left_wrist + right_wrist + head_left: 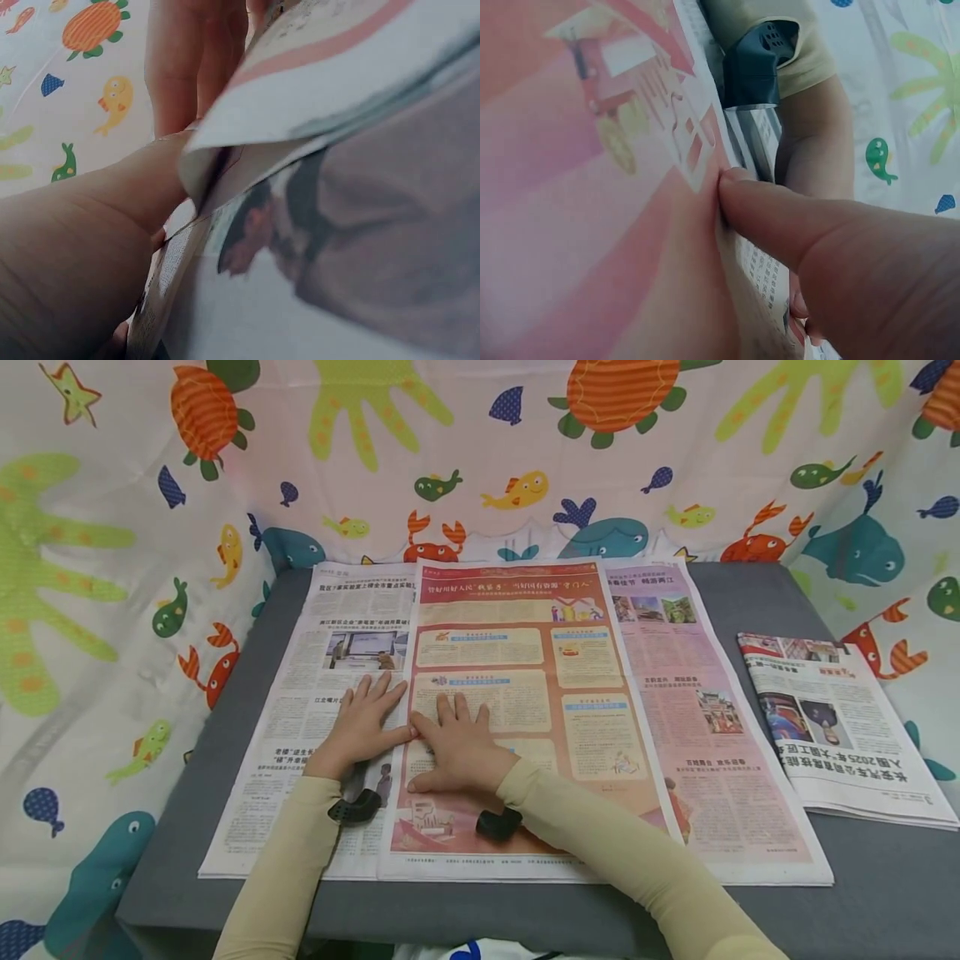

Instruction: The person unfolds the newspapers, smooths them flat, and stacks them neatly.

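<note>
A newspaper sheet with a red and orange printed page [517,612] lies over a white newspaper page [279,714] at left and a pink page [678,727] at right. My left hand [354,731] rests on the white page with fingers spread, its thumb reaching the red sheet's left edge. Flat on the red sheet is my right hand [467,752], fingers straight and the two hands close together. In the right wrist view, the right thumb [769,206] touches the sheet's edge. The left wrist view shows that edge [247,124] curling slightly up beside the left hand.
A folded newspaper [847,735] lies on the right side of the grey table [180,810]. A cloth curtain [480,460] printed with sea animals hangs behind and along the sides. Each wrist wears a small black camera [356,807].
</note>
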A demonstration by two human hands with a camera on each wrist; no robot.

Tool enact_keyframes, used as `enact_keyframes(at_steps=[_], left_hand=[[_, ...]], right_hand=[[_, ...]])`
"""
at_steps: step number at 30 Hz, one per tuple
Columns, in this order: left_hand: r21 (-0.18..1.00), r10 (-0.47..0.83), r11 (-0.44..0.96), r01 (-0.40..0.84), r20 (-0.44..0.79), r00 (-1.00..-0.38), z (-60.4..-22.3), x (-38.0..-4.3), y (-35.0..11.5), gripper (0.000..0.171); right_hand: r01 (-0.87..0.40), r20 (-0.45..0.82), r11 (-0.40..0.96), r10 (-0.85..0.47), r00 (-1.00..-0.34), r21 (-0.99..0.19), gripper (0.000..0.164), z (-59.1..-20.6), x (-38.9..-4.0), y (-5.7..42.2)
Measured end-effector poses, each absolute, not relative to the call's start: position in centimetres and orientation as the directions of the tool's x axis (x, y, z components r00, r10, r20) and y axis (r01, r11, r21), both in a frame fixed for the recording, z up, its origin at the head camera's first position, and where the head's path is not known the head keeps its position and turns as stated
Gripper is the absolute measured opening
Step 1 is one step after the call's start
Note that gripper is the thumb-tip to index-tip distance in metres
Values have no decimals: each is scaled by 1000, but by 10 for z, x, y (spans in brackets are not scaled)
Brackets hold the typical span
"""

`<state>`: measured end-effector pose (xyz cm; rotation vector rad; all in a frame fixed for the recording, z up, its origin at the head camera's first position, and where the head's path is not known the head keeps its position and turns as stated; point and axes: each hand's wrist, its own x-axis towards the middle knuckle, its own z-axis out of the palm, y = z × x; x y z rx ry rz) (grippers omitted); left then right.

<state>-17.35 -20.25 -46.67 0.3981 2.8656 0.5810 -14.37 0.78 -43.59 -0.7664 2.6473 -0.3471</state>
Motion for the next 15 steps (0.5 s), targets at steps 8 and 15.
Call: enact_keyframes(at_steps=[8, 15], left_hand=[[450, 284, 867, 211, -101, -953, -468, -171, -203, 63], [454, 260, 872, 184, -110, -959, -468, -172, -202, 64]], right_hand=[[-436, -271, 816, -549, -791, -380, 100, -434, -148, 10], [-443, -244, 788, -573, -783, -428, 94, -429, -154, 15]])
